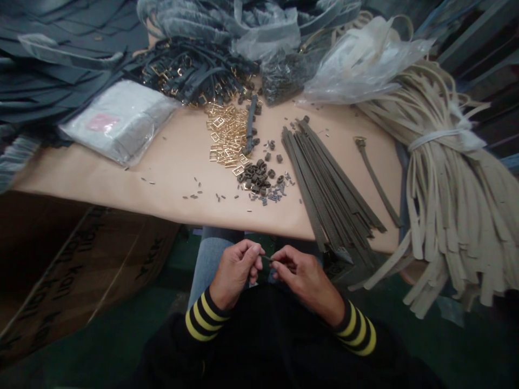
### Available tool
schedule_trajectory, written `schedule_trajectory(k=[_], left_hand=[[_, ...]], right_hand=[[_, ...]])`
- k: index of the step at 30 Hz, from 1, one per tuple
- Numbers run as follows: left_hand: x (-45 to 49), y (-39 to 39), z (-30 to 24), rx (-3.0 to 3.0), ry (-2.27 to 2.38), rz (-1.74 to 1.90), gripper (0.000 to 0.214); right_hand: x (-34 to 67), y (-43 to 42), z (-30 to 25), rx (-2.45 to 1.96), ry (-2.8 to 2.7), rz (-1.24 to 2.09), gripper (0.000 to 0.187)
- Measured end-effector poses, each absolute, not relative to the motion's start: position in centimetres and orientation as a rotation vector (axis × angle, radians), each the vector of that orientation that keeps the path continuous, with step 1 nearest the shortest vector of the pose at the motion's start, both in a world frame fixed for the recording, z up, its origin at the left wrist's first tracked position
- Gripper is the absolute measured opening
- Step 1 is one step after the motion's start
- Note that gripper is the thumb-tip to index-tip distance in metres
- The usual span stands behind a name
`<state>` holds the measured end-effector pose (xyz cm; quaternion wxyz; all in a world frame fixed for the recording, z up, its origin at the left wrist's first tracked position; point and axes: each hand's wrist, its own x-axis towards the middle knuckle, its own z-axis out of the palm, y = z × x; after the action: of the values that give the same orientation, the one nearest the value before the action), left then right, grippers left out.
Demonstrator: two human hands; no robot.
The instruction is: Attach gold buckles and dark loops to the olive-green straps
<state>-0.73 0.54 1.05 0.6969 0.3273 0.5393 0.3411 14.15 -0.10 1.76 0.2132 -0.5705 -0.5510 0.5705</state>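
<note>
Okay, both hands are up off the table, over the lap at bottom centre: L hand (234, 272) and R hand (306, 282) are each pinched at the fingertips, w/ a tiny dark piece (266, 259) (too small to identify) gripped between them, so the work in hand looks like fine finger work on this one small part. Neither hand touches the paper-covered table (121, 186) just ahead. Mid-frame, brass buckles (227, 135) sit in a loose heap, w/ dark rubbery loops (253, 175) just below and small metal bits (194, 189) scattered toward the near edge. Right of those, olive straps (328, 183) lie fanned, their near ends over the table edge; at far right is a tied bundle of cream straps (454, 189). Upper left, a plastic-wrapped packet (121, 121). Parts this small call for a tight fingertip pinch, not a full-hand grasp.
</note>
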Motion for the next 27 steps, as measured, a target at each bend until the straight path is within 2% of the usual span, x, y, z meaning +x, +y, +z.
schedule_trajectory(k=[6,12,17,23,27], left_hand=[[-1.4,0.1,0.4,1.125,1.333,0.774,0.015],[-1.1,0.3,-0.1,1.026,1.301,0.737,0.016],[-0.7,0.5,-0.1,0.889,1.239,0.739,0.020],[-0.4,0.8,-0.4,0.533,0.891,0.606,0.030],[-1.0,2.8,0.9,1.012,1.198,0.641,0.022]], right_hand=[[14.6,0.1,2.1,-1.525,-1.567,1.677,0.014],[14.3,0.3,1.0,-1.500,-1.299,1.854,0.011],[14.1,0.7,1.0,-1.401,-1.141,1.997,0.022],[14.7,1.2,1.2,-1.163,-1.055,2.168,0.032],[14.8,1.7,0.8,-1.252,-1.045,2.063,0.032]])
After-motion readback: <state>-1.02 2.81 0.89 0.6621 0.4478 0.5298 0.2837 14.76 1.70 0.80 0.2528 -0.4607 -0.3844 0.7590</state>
